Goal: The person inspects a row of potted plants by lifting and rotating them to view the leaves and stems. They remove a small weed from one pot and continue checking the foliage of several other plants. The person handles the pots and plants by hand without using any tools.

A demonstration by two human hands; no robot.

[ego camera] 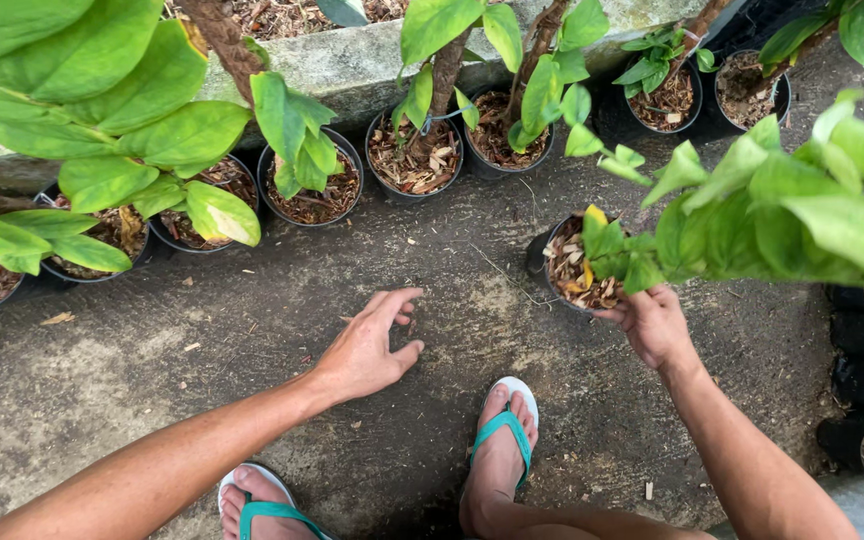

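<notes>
1. The right hand (655, 325) is clamped on the near rim of a black potted plant (584, 262), which stands tilted on the concrete ground (252, 340), apart from the row of pots (412, 160) along the stone curb (352, 65).
2. The left hand (367, 350) hangs empty, fingers spread, above bare concrete.
3. A rim grip alone looks weak; I judge the free hand should support the pot's base so bark mulch (572, 275) stays in.
4. Keep the leafy stem upright.

Left hand (367, 350) spread open, reaching forward; right hand (652, 325) closed in a grip.
</notes>
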